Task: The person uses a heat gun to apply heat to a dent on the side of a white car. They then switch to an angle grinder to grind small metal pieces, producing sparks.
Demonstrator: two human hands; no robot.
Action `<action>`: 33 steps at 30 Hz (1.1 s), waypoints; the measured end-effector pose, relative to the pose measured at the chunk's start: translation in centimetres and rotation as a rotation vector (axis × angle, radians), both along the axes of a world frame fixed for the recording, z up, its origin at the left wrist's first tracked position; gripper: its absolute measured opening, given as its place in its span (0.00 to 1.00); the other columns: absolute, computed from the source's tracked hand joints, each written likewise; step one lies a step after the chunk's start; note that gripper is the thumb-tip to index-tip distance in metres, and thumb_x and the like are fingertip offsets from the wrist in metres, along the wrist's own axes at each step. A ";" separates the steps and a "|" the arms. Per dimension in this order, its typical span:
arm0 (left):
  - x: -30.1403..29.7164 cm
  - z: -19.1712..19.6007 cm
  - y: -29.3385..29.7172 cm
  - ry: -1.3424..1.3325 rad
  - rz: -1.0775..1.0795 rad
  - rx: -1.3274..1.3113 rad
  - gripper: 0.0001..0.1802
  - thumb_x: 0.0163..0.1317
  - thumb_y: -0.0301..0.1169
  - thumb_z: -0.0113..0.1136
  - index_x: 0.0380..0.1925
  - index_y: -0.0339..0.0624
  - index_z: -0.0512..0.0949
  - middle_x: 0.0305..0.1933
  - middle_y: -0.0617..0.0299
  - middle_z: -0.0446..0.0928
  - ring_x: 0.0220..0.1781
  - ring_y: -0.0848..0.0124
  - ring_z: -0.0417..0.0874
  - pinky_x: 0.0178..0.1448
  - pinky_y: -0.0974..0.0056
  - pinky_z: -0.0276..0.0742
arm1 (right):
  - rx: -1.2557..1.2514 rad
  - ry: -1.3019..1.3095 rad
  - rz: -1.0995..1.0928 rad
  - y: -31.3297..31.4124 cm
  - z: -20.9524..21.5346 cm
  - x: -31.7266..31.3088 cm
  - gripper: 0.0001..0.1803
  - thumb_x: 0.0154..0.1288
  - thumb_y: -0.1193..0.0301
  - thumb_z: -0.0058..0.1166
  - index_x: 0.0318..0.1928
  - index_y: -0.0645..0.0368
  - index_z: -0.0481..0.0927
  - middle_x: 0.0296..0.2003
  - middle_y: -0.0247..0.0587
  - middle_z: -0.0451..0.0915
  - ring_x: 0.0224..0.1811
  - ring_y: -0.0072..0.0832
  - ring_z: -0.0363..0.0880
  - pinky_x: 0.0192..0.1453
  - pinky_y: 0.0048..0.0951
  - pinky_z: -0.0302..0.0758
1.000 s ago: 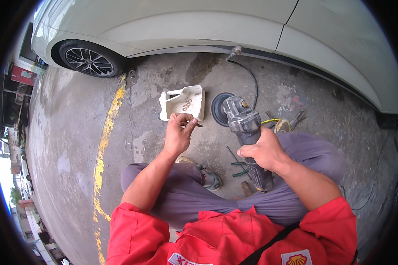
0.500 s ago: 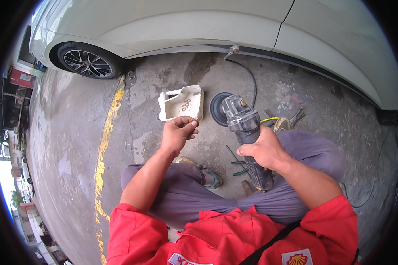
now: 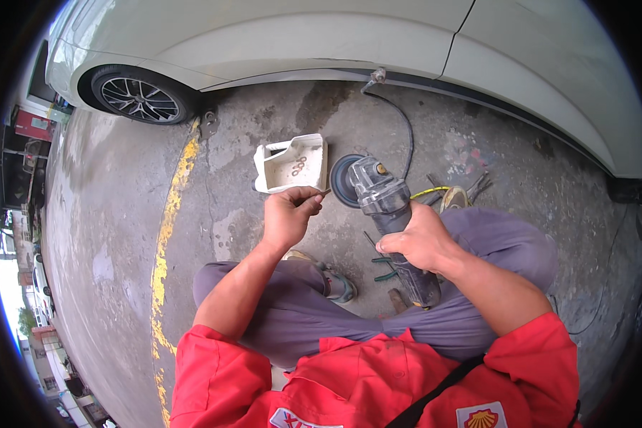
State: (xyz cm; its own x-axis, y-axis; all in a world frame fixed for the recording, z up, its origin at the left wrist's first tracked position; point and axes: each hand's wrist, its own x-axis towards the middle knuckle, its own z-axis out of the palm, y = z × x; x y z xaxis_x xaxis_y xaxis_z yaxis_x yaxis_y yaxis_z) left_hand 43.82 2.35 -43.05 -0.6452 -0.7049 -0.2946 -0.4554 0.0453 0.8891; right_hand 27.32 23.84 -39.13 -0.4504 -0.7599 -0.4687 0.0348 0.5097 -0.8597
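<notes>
My right hand (image 3: 424, 241) is wrapped round the dark body of an angle grinder (image 3: 384, 192). At its far end the grinder's dark round disc (image 3: 342, 182) faces left. Between the thumb and fingers of my left hand (image 3: 289, 215) is a small thin dark piece (image 3: 325, 192), too small to name. Its tip points at the disc's left edge; whether they touch I cannot tell. Just beyond my left hand lies a white plastic jug cut open as a tray (image 3: 264, 173), with several small brownish rings (image 3: 298, 166) inside.
A pale car (image 3: 264, 43) with a dark wheel (image 3: 139, 98) spans the far side. Its sill has a cable (image 3: 404, 118) near it. Pliers with green handles (image 3: 386, 277) lie between my legs. Metal pieces (image 3: 480, 184) lie beside my right shoe (image 3: 454, 198). A yellow line (image 3: 165, 250) crosses the concrete.
The grinder has shifted slightly left, bringing its disc closer to my left hand. The small piece in my left fingers now sticks out more visibly toward the disc.
</notes>
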 end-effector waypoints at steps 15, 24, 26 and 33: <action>0.6 -1.3 -0.4 0.139 -0.039 -0.059 0.07 0.65 0.22 0.68 0.41 0.31 0.86 0.32 0.59 0.86 0.33 0.76 0.85 0.39 0.70 0.83 | -0.033 -0.165 -0.023 -0.1 0.0 -0.6 0.15 0.47 0.74 0.72 0.35 0.64 0.80 0.27 0.37 0.81 0.28 0.25 0.79 0.36 0.33 0.76; 1.0 -1.2 -0.5 0.142 -0.007 0.059 0.07 0.65 0.24 0.68 0.41 0.31 0.85 0.34 0.59 0.86 0.32 0.75 0.85 0.38 0.70 0.83 | -0.048 -0.279 -0.064 -0.2 0.8 -0.4 0.12 0.47 0.76 0.70 0.33 0.63 0.80 0.26 0.37 0.80 0.27 0.25 0.77 0.34 0.32 0.74; 0.8 -1.4 -0.4 0.145 -0.026 0.056 0.07 0.66 0.24 0.68 0.41 0.32 0.86 0.32 0.60 0.86 0.32 0.76 0.85 0.38 0.70 0.82 | -0.066 -0.303 -0.059 -0.1 0.6 -0.5 0.12 0.47 0.76 0.69 0.32 0.63 0.79 0.26 0.36 0.79 0.27 0.25 0.77 0.34 0.32 0.73; 1.4 -0.9 -0.1 0.393 -0.031 0.017 0.06 0.66 0.22 0.67 0.41 0.32 0.85 0.34 0.59 0.86 0.32 0.75 0.84 0.37 0.70 0.82 | -0.006 -0.342 -0.071 -0.3 0.9 -0.4 0.13 0.47 0.75 0.70 0.32 0.63 0.78 0.27 0.36 0.78 0.28 0.26 0.76 0.35 0.33 0.73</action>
State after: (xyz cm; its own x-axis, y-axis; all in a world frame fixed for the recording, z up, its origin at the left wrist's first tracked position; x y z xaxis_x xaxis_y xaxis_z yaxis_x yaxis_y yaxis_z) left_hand 45.27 2.24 -43.96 -0.7320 -0.6805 -0.0323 -0.0791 0.0377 0.9962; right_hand 26.95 23.52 -38.22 -0.3201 -0.7352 -0.5974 0.3569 0.4906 -0.7950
